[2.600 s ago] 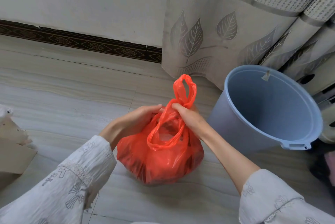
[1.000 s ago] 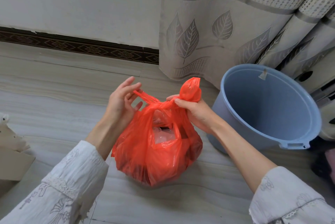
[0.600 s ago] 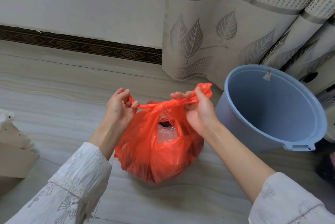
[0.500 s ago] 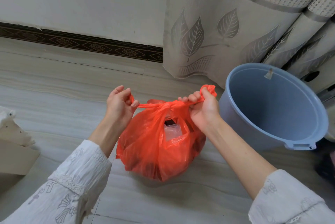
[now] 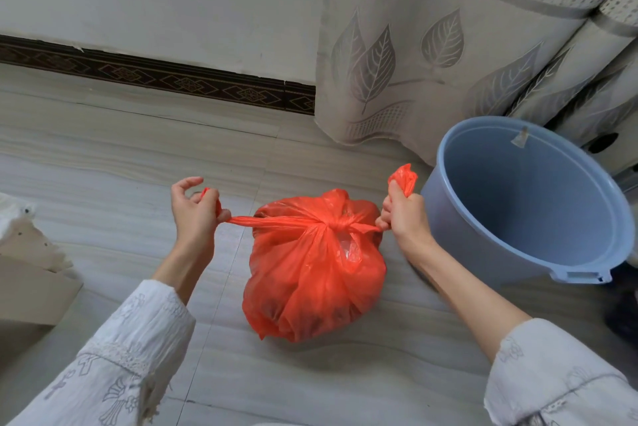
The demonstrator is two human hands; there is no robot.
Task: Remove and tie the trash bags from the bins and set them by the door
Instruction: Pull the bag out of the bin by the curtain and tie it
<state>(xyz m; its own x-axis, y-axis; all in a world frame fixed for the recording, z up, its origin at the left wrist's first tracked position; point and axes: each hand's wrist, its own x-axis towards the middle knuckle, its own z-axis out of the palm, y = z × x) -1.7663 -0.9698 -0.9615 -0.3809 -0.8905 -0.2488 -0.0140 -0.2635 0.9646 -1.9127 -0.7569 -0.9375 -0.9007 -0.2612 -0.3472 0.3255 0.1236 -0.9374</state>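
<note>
A full red trash bag (image 5: 310,273) sits on the tiled floor in the middle of the head view. Its two handles are knotted together at the top, and the knot (image 5: 336,226) is drawn tight. My left hand (image 5: 195,215) grips the left handle, stretched out taut to the left. My right hand (image 5: 400,209) is closed on the right handle, whose end sticks up above my fist. A blue plastic bin (image 5: 524,197) with nothing in it stands just right of the bag, beside my right hand.
A grey leaf-patterned curtain (image 5: 431,56) hangs behind the bin against a white wall with a dark patterned skirting (image 5: 155,77). A cardboard box (image 5: 27,280) lies at the left edge. Dark objects sit at the far right edge.
The handles were crossed and looped, then my hands pulled apart sideways. The knot has closed down tight on top of the bag, and the bag's mouth has shut.
</note>
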